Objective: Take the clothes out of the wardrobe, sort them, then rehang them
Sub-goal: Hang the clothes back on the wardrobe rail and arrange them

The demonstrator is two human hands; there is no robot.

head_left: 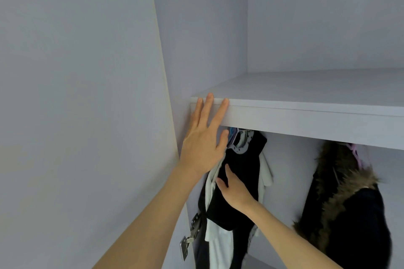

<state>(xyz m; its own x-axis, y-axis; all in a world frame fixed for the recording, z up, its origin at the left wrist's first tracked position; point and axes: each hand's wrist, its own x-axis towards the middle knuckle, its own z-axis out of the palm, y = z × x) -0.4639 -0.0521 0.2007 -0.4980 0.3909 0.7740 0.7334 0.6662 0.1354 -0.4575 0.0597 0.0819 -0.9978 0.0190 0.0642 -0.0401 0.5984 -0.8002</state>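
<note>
From my feed it's all pale lavender-grey panels. An open door (pixel 76 94) fills the left, with a metal hinge (pixel 190 236) low on its inner edge. A bare shelf (pixel 306 113) runs across the middle, back wall (pixel 323 17) above it. Light's soft and even, probably daylight, can't really tell.

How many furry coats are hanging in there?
1. The fur-trimmed dark coat hangs at the right under the shelf. The bunch of black and white clothes at the left shows no fur, though it may hide more garments.
</note>
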